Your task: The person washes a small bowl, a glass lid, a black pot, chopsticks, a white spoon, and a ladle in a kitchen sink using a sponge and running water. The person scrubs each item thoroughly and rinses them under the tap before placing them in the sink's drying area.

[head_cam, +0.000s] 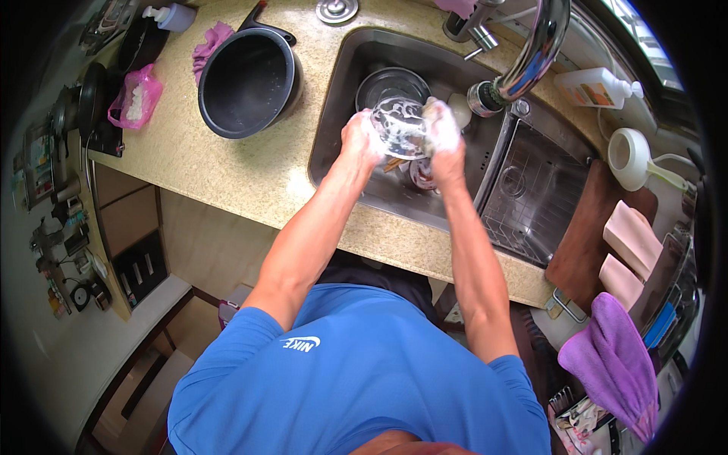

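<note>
Over the left basin of a steel sink (pixel 333 136), both hands grip a round clear glass dish (pixel 400 128) coated in white suds. My left hand (pixel 363 136) has its left rim, and my right hand (pixel 445 139) holds the right rim under thick foam. Whether the right hand also has a sponge is hidden by the lather. Beyond the dish, a dark round pan (pixel 392 79) lies in the basin. A pale bowl (pixel 459 111) sits to the right, partly covered. Below the dish show wooden sticks (pixel 392 165) and a reddish round container (pixel 422 175).
A black pot (pixel 247 85) stands on the counter at left, near a pink cloth (pixel 211 45) and a pink plastic bag (pixel 136 102). The chrome faucet (pixel 532 62) arches over the sink's right side. A wire rack (pixel 529 187) fills the right basin, beside a wooden cutting board (pixel 586 233).
</note>
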Demonstrator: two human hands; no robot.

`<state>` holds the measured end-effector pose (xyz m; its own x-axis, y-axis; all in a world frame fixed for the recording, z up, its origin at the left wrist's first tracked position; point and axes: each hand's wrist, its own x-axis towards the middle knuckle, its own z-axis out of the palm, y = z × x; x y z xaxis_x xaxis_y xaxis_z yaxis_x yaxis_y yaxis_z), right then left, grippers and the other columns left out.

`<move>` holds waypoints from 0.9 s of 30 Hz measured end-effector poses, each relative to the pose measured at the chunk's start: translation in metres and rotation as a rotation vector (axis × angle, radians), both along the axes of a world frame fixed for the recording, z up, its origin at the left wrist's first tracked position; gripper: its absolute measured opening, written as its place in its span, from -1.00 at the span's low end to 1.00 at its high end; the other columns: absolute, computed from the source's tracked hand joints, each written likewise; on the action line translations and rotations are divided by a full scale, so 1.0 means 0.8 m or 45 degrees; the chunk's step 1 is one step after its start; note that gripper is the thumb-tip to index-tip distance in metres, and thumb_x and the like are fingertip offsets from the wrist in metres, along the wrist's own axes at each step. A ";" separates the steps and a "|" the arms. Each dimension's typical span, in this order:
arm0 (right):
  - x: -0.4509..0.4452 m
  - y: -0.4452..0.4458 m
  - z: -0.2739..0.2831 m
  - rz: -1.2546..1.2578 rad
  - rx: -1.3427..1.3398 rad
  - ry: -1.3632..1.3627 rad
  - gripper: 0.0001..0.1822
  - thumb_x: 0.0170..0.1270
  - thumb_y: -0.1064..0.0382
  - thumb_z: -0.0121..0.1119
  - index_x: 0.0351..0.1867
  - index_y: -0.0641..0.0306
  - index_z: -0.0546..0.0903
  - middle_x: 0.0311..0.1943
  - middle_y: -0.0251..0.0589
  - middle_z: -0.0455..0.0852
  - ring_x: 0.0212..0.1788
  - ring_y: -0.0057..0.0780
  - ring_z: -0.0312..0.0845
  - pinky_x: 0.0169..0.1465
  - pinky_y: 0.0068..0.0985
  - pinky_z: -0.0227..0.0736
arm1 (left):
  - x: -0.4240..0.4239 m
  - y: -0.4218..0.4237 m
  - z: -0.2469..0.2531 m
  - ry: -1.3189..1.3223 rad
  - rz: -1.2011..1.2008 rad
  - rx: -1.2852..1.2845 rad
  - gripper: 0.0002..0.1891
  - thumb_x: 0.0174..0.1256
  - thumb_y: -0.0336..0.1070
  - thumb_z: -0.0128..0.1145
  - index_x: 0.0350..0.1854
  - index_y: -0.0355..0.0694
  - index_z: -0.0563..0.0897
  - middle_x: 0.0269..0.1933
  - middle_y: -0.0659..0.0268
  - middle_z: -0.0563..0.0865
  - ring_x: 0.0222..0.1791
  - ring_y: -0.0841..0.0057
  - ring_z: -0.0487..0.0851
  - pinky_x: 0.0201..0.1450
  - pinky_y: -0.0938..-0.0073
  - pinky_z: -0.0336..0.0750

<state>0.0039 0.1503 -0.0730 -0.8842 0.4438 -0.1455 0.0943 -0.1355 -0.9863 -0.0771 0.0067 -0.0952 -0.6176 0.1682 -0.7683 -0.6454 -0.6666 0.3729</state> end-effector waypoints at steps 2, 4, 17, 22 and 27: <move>0.013 -0.029 0.016 0.117 0.823 0.154 -0.58 0.36 0.22 0.10 0.21 0.28 0.59 0.22 -0.06 0.62 0.30 -0.15 0.48 0.38 -0.38 0.31 | 0.001 0.017 0.002 -0.025 0.028 0.004 -0.72 0.50 -0.29 -0.21 -0.15 -0.35 0.56 -0.20 0.05 0.73 -0.17 0.19 0.74 -0.03 0.10 0.68; 0.007 -0.041 0.031 0.161 1.237 0.259 -0.59 0.22 0.27 0.15 0.13 0.16 0.67 0.14 -0.06 0.66 0.24 -0.02 0.53 0.34 -0.31 0.37 | 0.013 0.029 0.009 0.117 -0.120 -0.056 -0.66 0.54 -0.28 -0.27 -0.14 -0.35 0.59 -0.18 0.10 0.72 -0.18 0.24 0.73 -0.05 0.13 0.67; -0.027 -0.040 0.036 0.256 0.888 0.271 -0.63 0.29 0.20 0.22 0.10 0.24 0.68 0.03 -0.03 0.74 0.18 -0.21 0.61 0.25 -0.34 0.44 | 0.028 0.008 0.027 0.475 -0.545 -0.407 -0.71 0.55 -0.24 -0.07 -0.06 -0.33 0.65 -0.18 0.27 0.75 -0.21 0.49 0.72 -0.10 0.42 0.64; -0.054 0.030 -0.008 0.276 -0.428 -0.167 -0.76 0.45 0.27 0.04 -0.05 0.29 0.70 -0.22 -0.22 0.79 -0.20 -0.46 0.71 -0.10 -0.44 0.62 | 0.019 -0.011 0.074 0.702 -0.853 -0.340 -0.73 0.51 -0.19 0.10 -0.09 -0.31 0.71 -0.22 0.42 0.73 -0.25 0.72 0.61 -0.17 0.60 0.52; -0.012 -0.009 -0.064 -0.149 -0.946 -0.317 -0.76 0.51 0.25 -0.02 -0.09 0.28 0.67 -0.28 -0.20 0.74 -0.39 -0.42 0.68 -0.36 -0.43 0.63 | 0.001 -0.025 0.045 0.970 -0.620 -0.644 -0.70 0.54 -0.21 0.01 -0.26 -0.34 0.68 -0.39 0.34 0.70 -0.38 0.62 0.54 -0.26 0.47 0.47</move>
<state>-0.0054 0.1428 -0.1239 -0.7405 0.2408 -0.6274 0.2445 -0.7731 -0.5853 -0.0764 -0.0132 -0.0589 -0.9212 0.2960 -0.2525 -0.2784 -0.0483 0.9592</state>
